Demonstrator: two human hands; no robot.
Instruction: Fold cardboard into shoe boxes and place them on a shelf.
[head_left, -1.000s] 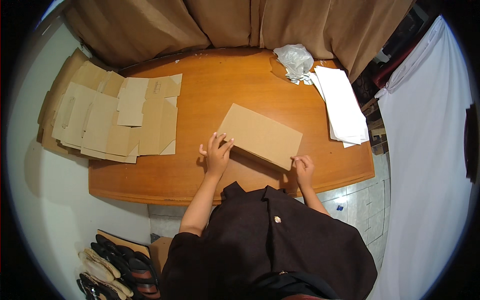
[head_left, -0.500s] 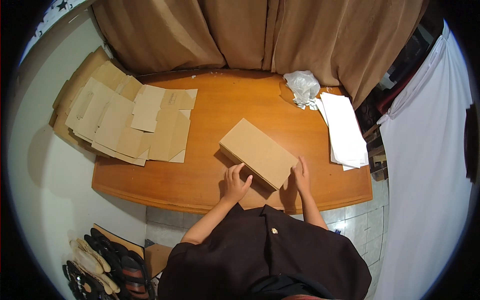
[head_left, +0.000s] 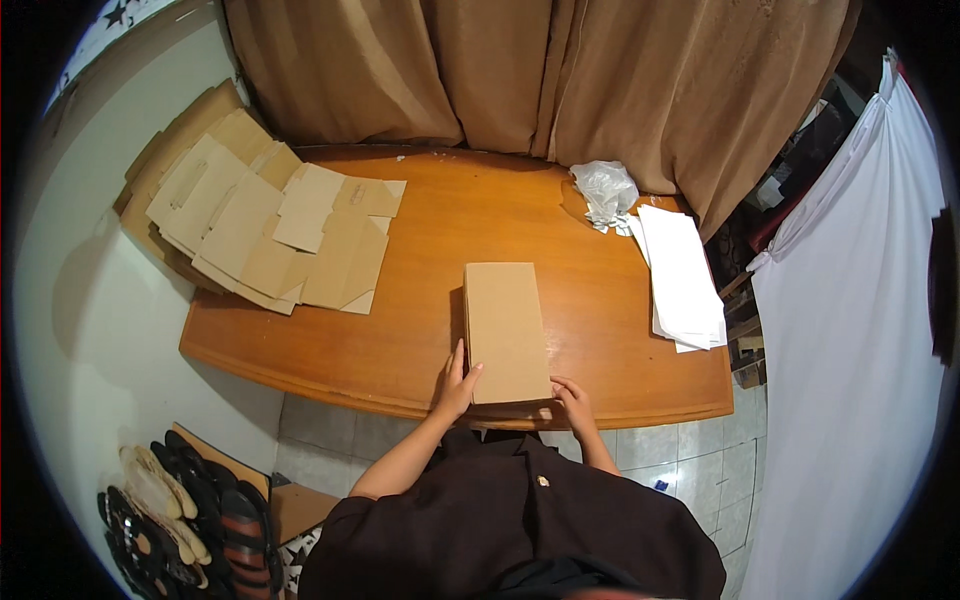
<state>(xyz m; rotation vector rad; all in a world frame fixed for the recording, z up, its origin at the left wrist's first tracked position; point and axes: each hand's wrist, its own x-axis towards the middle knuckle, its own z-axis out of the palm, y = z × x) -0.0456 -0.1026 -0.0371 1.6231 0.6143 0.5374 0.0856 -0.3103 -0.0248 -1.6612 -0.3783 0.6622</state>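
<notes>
Box (head_left: 505, 330) on table (head_left: 420, 300), centre-front

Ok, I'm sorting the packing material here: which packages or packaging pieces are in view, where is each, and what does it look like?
Cardboard box: table's near edge, plain brown, rectangular, closed; left hand and right hand rest at its near corners.
Flat cardboard blanks: table's left end, overlapping tan sheets, unfolded.
White sheets: right side, a long stacked pile.
Crumpled white plastic bag: far right, by the curtain.
No labels, signs or screens.

Probably a home workroom — wooden table (head_left: 420, 330), curtains (head_left: 520, 70), shoes (head_left: 170, 510) on tiled floor.
</notes>
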